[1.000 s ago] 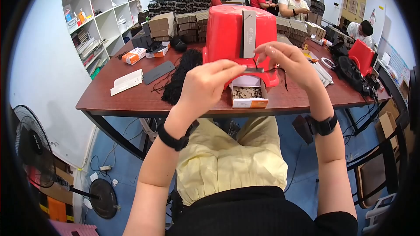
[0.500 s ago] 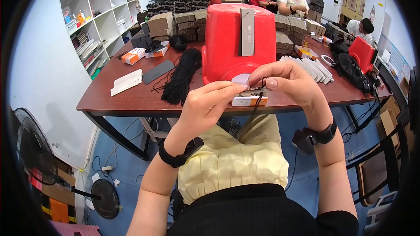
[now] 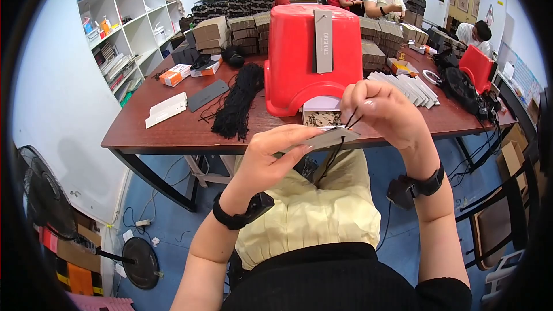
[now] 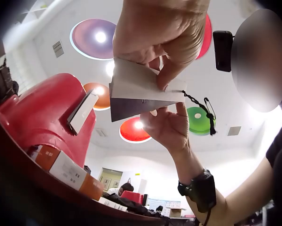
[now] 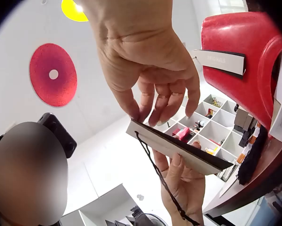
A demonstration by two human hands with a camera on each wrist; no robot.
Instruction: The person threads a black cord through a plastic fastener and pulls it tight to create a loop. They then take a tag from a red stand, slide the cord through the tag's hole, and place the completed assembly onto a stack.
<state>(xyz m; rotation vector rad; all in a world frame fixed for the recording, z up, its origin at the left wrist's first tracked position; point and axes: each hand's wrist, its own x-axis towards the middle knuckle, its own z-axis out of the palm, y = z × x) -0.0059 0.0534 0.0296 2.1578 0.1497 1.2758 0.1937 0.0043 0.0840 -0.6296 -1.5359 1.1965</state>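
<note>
Work surface: brown table (image 3: 173,132), carrying an upturned red tub (image 3: 299,57) with a sample tag (image 3: 324,40) hung on its front. A bundle of loose black cords (image 3: 236,103) lies to its left, a fanned row of tags (image 3: 412,89) to its right and a small open box (image 3: 322,120) at its foot. The piece in hand is a grey tag (image 3: 329,138), held in the air over my lap, just off the table's near edge. My left hand (image 3: 271,152) pinches it flat between thumb and fingers. My right hand (image 3: 383,109) pinches the black cord (image 3: 329,161) at the tag's end, with two strands rising to my fingertips and the rest trailing below. The left wrist view shows a safety pin (image 4: 208,109) on the cord. Finding: the cord appears to be through the tag. Drawing it snug and laying the tag down remain outstanding.
</note>
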